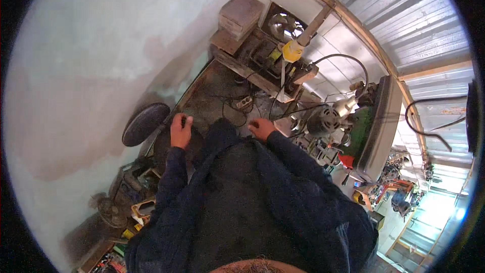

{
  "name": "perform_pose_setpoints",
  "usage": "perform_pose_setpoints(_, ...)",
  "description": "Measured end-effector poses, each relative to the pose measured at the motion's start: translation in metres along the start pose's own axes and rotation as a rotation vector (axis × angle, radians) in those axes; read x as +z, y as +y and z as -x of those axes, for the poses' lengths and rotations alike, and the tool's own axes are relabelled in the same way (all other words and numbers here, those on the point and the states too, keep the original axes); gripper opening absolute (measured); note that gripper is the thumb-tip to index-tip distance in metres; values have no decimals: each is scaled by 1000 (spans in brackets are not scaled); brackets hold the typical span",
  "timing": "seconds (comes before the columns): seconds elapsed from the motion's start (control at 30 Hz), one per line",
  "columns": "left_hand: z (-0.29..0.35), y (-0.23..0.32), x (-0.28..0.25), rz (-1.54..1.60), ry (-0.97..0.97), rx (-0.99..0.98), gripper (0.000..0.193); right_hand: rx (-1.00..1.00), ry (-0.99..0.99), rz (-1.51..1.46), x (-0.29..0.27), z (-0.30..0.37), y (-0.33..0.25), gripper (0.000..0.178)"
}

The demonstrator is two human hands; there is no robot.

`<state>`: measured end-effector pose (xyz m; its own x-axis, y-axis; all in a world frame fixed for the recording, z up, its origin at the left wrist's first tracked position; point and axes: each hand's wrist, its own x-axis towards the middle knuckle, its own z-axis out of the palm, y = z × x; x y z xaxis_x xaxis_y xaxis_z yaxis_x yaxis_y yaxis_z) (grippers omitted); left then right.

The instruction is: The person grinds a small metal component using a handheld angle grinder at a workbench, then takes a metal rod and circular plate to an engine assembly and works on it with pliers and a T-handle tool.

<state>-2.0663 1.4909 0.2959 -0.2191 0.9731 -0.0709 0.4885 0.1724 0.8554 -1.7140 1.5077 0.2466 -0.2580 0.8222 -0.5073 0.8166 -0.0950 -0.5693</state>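
My left hand (pixel 181 131) hangs in front of my body, beside a round dark disc (pixel 146 124) near the wall. Its fingers are half bent, with a gap between thumb and index finger, and nothing shows in it. My right hand (pixel 262 129) is held at about the same height, its fingers curled inward. Whether anything sits inside that curl is hidden. Just beyond the right hand, a white power strip (pixel 244 102) lies on the floor among dark cables.
A wooden bench (pixel 252 76) with a box (pixel 241 15) and a yellow-collared machine (pixel 292 50) stands ahead. To the right is a grey motor (pixel 323 120) by a large tray-like housing (pixel 381 126). A fan (pixel 111 212) and cluttered tools lie at lower left.
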Motion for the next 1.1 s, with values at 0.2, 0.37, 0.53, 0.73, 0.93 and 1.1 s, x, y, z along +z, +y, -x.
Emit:
perform_pose_setpoints(0.2, -115, 94, 20, -179, -115, 9, 42, -62, 28, -211, 3, -22, 39, 51)
perform_pose_setpoints(0.37, -286, 183, 108, -110, -45, 401, 37, 85, 101, -215, 5, -58, 98, 45)
perform_pose_setpoints(0.53, -480, 269, 158, -141, 92, 693, 28, 283, 117, -412, -49, -92, 36, 47)
perform_pose_setpoints(0.73, -674, 344, 247, -354, 90, 872, 40, 578, 224, -554, -61, -126, 6, 52)
perform_pose_setpoints(0.93, -779, 318, 334, -331, 111, 1019, 41, 714, 7, -345, -7, -170, -19, 50)
perform_pose_setpoints(1.1, -725, 355, 308, -10, -62, 594, 34, 659, 99, -570, 55, -159, 4, 48)
